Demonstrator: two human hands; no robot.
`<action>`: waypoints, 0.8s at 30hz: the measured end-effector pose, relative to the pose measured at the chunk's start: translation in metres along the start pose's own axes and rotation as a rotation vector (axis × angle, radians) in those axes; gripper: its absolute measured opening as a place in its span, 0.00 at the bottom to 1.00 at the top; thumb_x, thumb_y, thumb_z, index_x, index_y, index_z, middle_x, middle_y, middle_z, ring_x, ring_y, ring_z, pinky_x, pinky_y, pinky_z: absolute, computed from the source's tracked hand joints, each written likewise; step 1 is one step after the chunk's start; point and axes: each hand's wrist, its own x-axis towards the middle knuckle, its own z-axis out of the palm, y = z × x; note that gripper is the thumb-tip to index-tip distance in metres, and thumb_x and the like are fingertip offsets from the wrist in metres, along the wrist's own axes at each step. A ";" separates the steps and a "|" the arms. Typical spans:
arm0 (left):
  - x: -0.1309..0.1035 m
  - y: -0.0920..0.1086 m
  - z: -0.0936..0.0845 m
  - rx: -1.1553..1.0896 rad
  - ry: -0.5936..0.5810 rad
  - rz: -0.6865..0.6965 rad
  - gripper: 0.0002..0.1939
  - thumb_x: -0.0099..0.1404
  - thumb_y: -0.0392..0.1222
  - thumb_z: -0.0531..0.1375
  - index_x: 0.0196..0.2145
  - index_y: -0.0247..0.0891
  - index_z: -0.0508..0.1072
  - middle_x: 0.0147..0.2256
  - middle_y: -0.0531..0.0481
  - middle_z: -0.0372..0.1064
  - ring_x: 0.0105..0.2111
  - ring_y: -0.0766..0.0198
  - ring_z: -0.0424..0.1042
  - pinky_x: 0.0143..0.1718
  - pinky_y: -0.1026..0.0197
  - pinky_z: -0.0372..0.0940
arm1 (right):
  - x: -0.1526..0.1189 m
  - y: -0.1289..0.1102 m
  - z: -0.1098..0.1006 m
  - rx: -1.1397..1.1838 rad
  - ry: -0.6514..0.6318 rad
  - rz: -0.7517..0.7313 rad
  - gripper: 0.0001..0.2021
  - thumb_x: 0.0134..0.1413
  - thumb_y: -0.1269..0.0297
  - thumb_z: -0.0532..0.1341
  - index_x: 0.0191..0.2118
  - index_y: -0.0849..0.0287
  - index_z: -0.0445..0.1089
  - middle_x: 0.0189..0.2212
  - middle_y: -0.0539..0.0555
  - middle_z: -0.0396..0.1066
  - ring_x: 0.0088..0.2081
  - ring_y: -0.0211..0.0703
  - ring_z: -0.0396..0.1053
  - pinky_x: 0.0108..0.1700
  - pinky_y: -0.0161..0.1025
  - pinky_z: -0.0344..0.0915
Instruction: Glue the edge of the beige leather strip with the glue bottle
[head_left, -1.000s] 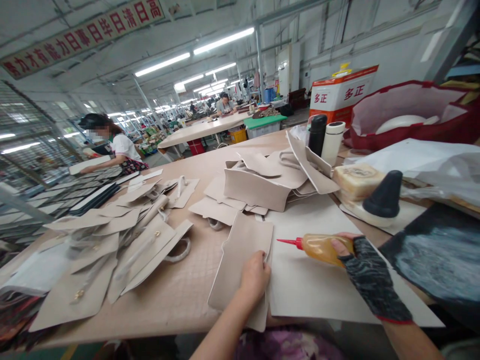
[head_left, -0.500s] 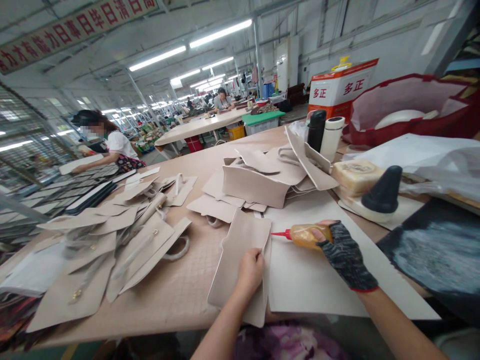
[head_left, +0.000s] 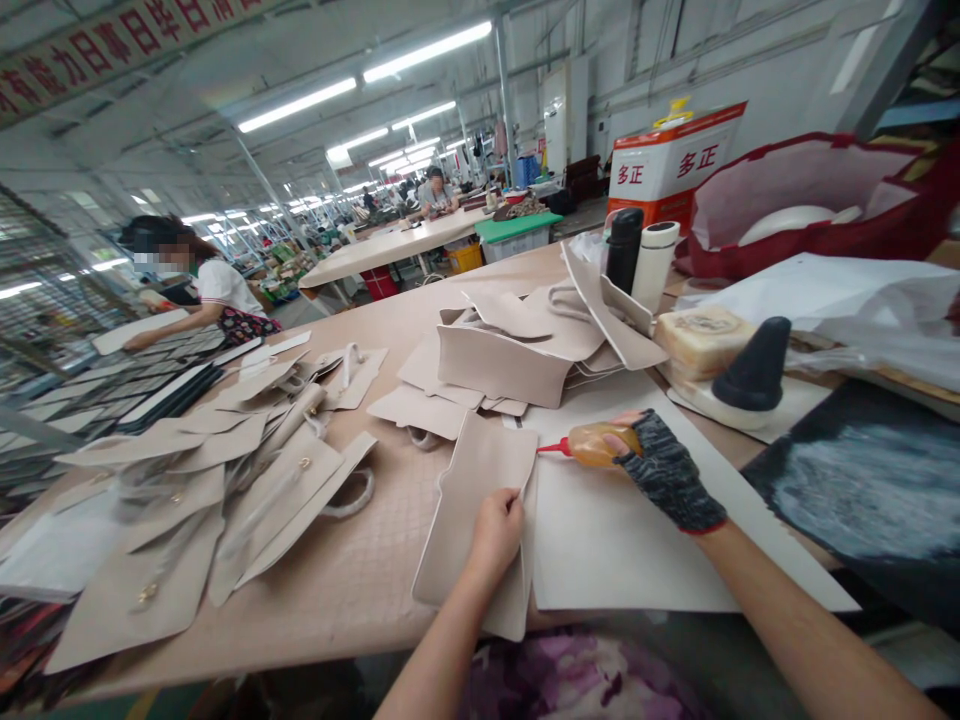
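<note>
My right hand point(head_left: 664, 470) wears a dark knitted glove, and my fingers cover the rear half of the glue bottle point(head_left: 592, 445), so its full shape is out of sight. My left hand point(head_left: 496, 530) covers part of the beige panel point(head_left: 472, 500), whose near edge drops behind the table's rim. The red banner point(head_left: 90, 50) overhead is cut off by the top edge, its characters only half shown. The far workers point(head_left: 433, 190) are too small to make out.
</note>
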 end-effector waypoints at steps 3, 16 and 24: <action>-0.001 0.001 0.000 0.005 -0.001 -0.002 0.16 0.59 0.34 0.49 0.35 0.32 0.76 0.35 0.43 0.75 0.37 0.56 0.72 0.39 0.61 0.62 | 0.002 0.001 0.000 0.020 -0.023 0.013 0.11 0.57 0.54 0.55 0.41 0.53 0.63 0.38 0.60 0.65 0.42 0.57 0.65 0.49 0.57 0.63; -0.002 0.002 0.000 -0.002 -0.003 -0.015 0.15 0.60 0.34 0.50 0.35 0.33 0.76 0.36 0.44 0.75 0.37 0.58 0.73 0.40 0.62 0.62 | -0.017 -0.018 -0.011 0.055 -0.060 0.137 0.13 0.57 0.51 0.54 0.40 0.54 0.62 0.35 0.59 0.67 0.40 0.56 0.67 0.45 0.55 0.66; -0.002 0.000 0.001 -0.006 0.001 -0.012 0.15 0.60 0.35 0.50 0.37 0.33 0.76 0.38 0.43 0.75 0.40 0.56 0.72 0.42 0.61 0.63 | -0.028 -0.026 -0.014 0.058 -0.062 0.121 0.13 0.57 0.50 0.54 0.39 0.55 0.63 0.36 0.58 0.67 0.39 0.54 0.67 0.44 0.52 0.67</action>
